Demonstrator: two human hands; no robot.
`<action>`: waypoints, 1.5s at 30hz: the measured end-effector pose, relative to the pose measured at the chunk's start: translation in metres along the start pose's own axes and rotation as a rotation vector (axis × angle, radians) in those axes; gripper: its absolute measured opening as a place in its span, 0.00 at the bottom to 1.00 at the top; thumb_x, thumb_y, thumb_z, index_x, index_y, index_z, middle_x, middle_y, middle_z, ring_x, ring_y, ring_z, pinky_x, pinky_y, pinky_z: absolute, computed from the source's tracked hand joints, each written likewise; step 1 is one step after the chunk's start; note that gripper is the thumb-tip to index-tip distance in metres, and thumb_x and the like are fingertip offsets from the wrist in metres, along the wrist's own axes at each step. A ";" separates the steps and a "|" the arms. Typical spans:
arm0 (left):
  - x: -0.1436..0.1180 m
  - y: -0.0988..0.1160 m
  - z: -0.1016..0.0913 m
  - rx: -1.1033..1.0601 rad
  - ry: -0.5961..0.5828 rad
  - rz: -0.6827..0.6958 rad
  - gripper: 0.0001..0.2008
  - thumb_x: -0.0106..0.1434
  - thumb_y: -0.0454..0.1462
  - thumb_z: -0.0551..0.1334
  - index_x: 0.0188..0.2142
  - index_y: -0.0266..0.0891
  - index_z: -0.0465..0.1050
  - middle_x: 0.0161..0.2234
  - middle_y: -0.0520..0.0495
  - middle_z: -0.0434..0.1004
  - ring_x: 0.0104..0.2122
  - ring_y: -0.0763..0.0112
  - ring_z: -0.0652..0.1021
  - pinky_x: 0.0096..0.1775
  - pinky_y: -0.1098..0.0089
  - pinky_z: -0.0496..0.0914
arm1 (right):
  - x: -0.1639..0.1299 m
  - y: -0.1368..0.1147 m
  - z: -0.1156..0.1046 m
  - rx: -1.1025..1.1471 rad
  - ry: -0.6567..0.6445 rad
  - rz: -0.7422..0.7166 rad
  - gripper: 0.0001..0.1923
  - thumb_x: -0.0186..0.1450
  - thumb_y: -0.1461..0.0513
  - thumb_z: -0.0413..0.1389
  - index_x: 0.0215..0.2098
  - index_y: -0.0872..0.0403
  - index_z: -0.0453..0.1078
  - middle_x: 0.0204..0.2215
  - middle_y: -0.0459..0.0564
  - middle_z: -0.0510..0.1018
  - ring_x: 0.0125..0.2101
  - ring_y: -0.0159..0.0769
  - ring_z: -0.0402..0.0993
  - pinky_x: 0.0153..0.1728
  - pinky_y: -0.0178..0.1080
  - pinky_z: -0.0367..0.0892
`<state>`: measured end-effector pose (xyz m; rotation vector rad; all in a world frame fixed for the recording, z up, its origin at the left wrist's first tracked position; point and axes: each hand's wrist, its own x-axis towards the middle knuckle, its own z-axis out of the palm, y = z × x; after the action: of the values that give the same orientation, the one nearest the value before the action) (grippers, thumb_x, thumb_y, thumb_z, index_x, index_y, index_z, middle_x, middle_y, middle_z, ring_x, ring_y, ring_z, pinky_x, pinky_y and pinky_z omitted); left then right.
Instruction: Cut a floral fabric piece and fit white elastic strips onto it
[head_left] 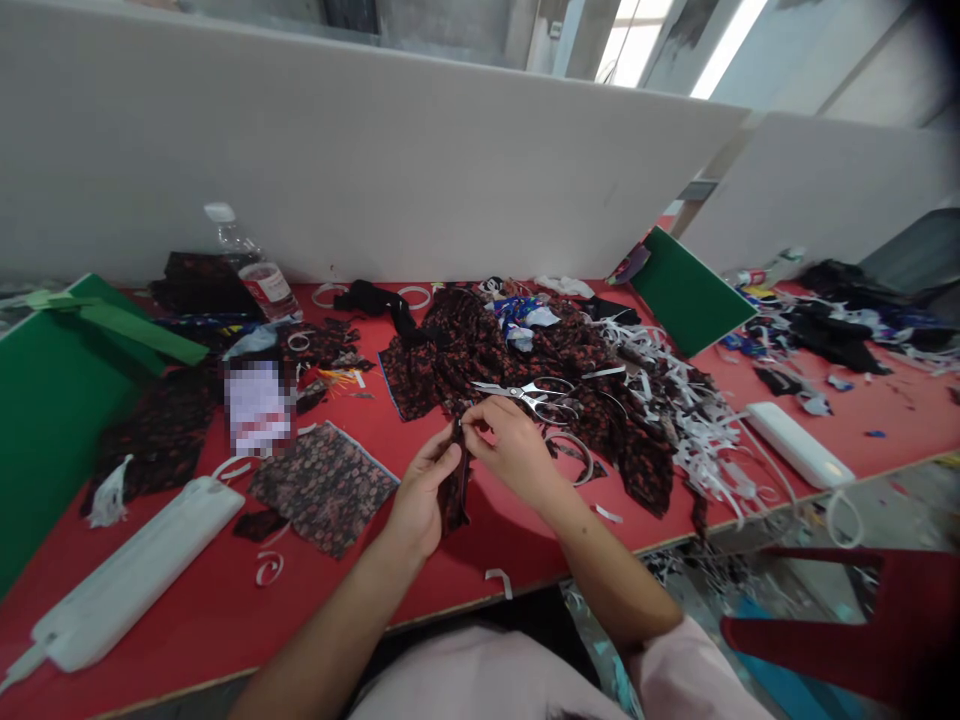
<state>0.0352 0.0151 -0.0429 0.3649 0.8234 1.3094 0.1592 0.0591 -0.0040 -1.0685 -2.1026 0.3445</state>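
Both hands are working a narrow dark fabric strip (455,490) near the middle of the front edge of the red surface (187,600). The left hand (420,500) is closing its fingers around the strip's lower part, while the right hand (510,445) is pinching its top end between thumb and fingertips. To handle it well, the strip is probably best kept taut between the two grips — slack would likely let the thin cloth twist — with the pinch staying close to the end being worked.

The strip is dark, almost black, with a faint reddish floral print, hanging folded lengthwise just above the surface. Just behind the hands, scissors (529,392) are lying on a heap of matching printed cloth (480,345), with white trimmings (690,410) spreading toward the right edge.
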 end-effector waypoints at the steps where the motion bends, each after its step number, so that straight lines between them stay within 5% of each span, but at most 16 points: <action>1: 0.000 0.000 0.000 0.005 -0.002 0.008 0.17 0.51 0.35 0.67 0.43 0.42 0.74 0.42 0.49 0.77 0.34 0.75 0.76 0.36 0.75 0.69 | 0.000 0.000 0.000 -0.015 -0.003 -0.003 0.06 0.59 0.70 0.51 0.30 0.54 0.67 0.29 0.48 0.71 0.34 0.35 0.67 0.38 0.37 0.63; 12: -0.002 -0.002 -0.001 0.112 -0.039 0.073 0.19 0.48 0.36 0.68 0.43 0.43 0.75 0.43 0.48 0.77 0.38 0.72 0.76 0.38 0.74 0.67 | 0.005 -0.007 -0.016 -0.218 -0.110 -0.096 0.05 0.60 0.68 0.52 0.27 0.55 0.67 0.26 0.49 0.69 0.31 0.36 0.64 0.36 0.38 0.61; 23: -0.003 -0.002 -0.003 0.103 -0.034 0.032 0.18 0.49 0.35 0.68 0.42 0.42 0.75 0.43 0.47 0.77 0.37 0.72 0.76 0.37 0.74 0.68 | 0.006 -0.006 -0.020 -0.085 -0.135 -0.040 0.07 0.56 0.72 0.54 0.25 0.55 0.67 0.25 0.45 0.69 0.30 0.32 0.63 0.34 0.33 0.60; 45: -0.002 -0.007 0.000 0.112 0.005 0.128 0.20 0.46 0.33 0.69 0.42 0.43 0.75 0.43 0.49 0.78 0.44 0.70 0.75 0.51 0.67 0.62 | -0.005 -0.013 -0.007 -0.034 0.049 0.133 0.06 0.54 0.70 0.53 0.24 0.55 0.67 0.24 0.46 0.70 0.28 0.32 0.65 0.30 0.33 0.60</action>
<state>0.0405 0.0111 -0.0468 0.5099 0.8915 1.3867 0.1587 0.0470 0.0055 -1.2275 -2.0054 0.3440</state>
